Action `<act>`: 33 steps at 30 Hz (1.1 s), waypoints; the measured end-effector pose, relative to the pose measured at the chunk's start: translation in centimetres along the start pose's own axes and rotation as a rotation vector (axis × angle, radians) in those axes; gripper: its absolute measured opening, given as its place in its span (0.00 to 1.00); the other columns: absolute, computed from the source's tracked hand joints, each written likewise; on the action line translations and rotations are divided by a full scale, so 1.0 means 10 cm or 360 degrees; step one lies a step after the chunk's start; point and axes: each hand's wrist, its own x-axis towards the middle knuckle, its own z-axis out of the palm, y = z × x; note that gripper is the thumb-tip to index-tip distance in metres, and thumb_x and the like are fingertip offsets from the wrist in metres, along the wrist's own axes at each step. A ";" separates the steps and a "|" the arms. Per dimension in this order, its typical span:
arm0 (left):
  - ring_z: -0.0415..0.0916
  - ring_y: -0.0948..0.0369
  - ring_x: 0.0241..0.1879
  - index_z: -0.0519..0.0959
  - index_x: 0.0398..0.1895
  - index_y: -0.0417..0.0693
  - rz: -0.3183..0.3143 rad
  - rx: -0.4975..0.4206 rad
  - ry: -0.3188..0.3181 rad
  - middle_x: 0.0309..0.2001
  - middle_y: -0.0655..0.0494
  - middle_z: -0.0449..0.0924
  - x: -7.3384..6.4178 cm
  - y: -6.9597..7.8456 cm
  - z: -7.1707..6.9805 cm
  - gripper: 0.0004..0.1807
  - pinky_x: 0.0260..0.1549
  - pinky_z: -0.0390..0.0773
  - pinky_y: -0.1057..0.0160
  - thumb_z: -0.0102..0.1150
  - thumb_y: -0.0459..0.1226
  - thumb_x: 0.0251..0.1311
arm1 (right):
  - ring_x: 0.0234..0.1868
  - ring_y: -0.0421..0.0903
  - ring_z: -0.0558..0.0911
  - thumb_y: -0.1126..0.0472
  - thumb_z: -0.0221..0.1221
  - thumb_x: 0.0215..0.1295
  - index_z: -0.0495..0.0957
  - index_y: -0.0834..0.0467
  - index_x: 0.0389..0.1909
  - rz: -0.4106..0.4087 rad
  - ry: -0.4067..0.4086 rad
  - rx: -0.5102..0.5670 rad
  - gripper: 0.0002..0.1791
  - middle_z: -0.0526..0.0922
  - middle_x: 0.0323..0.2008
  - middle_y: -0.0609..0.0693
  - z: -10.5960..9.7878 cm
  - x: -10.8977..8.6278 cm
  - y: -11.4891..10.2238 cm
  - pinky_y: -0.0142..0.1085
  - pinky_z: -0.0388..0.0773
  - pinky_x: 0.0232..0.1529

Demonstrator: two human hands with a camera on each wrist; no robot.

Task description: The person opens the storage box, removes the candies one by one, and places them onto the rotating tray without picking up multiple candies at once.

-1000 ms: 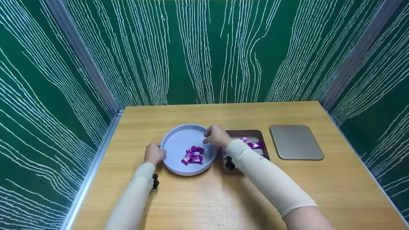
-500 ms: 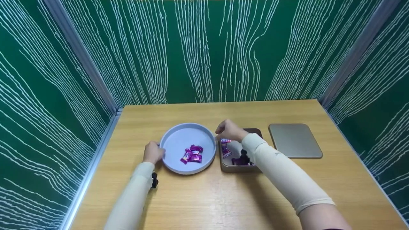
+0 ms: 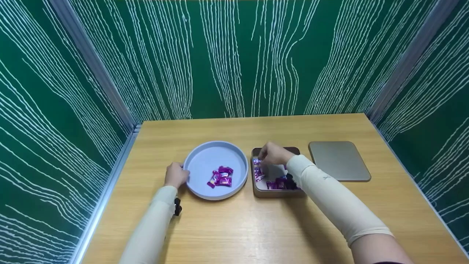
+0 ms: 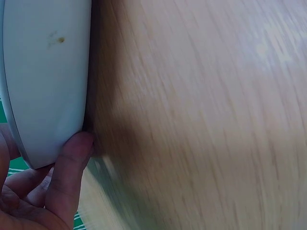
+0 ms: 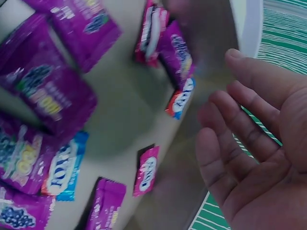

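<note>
My left hand (image 3: pixel 176 175) grips the left side of a round pale-blue dish (image 3: pixel 205 154); in the left wrist view the thumb and fingers (image 4: pixel 72 167) pinch its edge (image 4: pixel 48 86). Several purple-wrapped candies (image 3: pixel 221 177) lie in a small pile inside the dish. My right hand (image 3: pixel 274 154) is over the left part of a square metal tin (image 3: pixel 282 194). The right wrist view shows that hand (image 5: pixel 259 129) with loosely bent fingers and nothing in them, beside several wrapped candies, among them a small pink one (image 5: pixel 147 171) and a red-and-blue one (image 5: pixel 181 98).
A flat square metal lid (image 3: pixel 339 161) lies on the wooden table (image 3: pixel 227 231), right of the tin. Green panels (image 3: pixel 242 58) with white streaks stand behind and at both sides, with metal posts (image 3: pixel 97 66) at the corners.
My right hand has moved right, from above the dish's right side, and is now over the tin. My left hand stays on the dish, and the candy pile looks the same.
</note>
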 end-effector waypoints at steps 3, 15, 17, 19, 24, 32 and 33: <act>0.83 0.54 0.30 0.88 0.41 0.28 0.0007 0.0017 0.0024 0.36 0.38 0.89 -0.01 0.01 0.00 0.13 0.26 0.88 0.62 0.58 0.28 0.58 | 0.41 0.50 0.87 0.68 0.75 0.61 0.90 0.67 0.47 0.0048 -0.0021 -0.0039 0.14 0.93 0.42 0.60 0.04 0.01 0.04 0.45 0.89 0.50; 0.88 0.51 0.39 0.85 0.55 0.25 -0.0084 0.0001 0.0015 0.50 0.30 0.89 -0.15 0.18 -0.02 0.19 0.35 0.92 0.59 0.58 0.28 0.64 | 0.40 0.50 0.87 0.67 0.77 0.58 0.89 0.68 0.45 0.0063 0.0013 -0.0038 0.15 0.92 0.41 0.61 0.19 0.10 0.13 0.46 0.89 0.50; 0.88 0.50 0.39 0.85 0.55 0.25 -0.0082 -0.0005 0.0021 0.49 0.30 0.89 -0.16 0.18 -0.02 0.19 0.35 0.92 0.59 0.58 0.27 0.63 | 0.42 0.51 0.87 0.67 0.77 0.59 0.89 0.67 0.47 0.0104 -0.0006 -0.0039 0.16 0.92 0.43 0.61 0.19 0.12 0.12 0.47 0.89 0.53; 0.88 0.50 0.39 0.85 0.55 0.24 -0.0077 -0.0013 0.0021 0.49 0.29 0.89 -0.15 0.18 -0.03 0.20 0.34 0.92 0.59 0.58 0.27 0.63 | 0.45 0.51 0.87 0.66 0.77 0.60 0.88 0.66 0.50 0.0156 -0.0040 -0.0044 0.17 0.92 0.46 0.60 0.19 0.15 0.12 0.48 0.89 0.56; 0.90 0.49 0.38 0.84 0.56 0.23 -0.0058 -0.0063 0.0012 0.49 0.28 0.89 -0.15 0.17 -0.03 0.20 0.34 0.93 0.59 0.58 0.26 0.62 | 0.44 0.51 0.86 0.66 0.77 0.61 0.88 0.65 0.51 0.0201 -0.0097 -0.0092 0.17 0.92 0.46 0.59 0.18 0.22 0.11 0.48 0.89 0.55; 0.85 0.55 0.32 0.89 0.43 0.28 0.0002 -0.0001 0.0087 0.38 0.37 0.91 -0.11 0.13 -0.02 0.16 0.30 0.91 0.61 0.57 0.28 0.57 | 0.36 0.48 0.86 0.69 0.74 0.56 0.89 0.67 0.42 0.0080 -0.0081 -0.0136 0.13 0.92 0.36 0.58 0.23 0.27 0.14 0.44 0.90 0.45; 0.85 0.55 0.32 0.89 0.44 0.28 -0.0008 -0.0010 0.0080 0.39 0.37 0.91 -0.11 0.13 -0.03 0.16 0.30 0.91 0.60 0.57 0.28 0.58 | 0.35 0.48 0.86 0.69 0.74 0.56 0.89 0.67 0.42 0.0077 -0.0077 -0.0134 0.13 0.92 0.36 0.58 0.23 0.28 0.14 0.44 0.90 0.44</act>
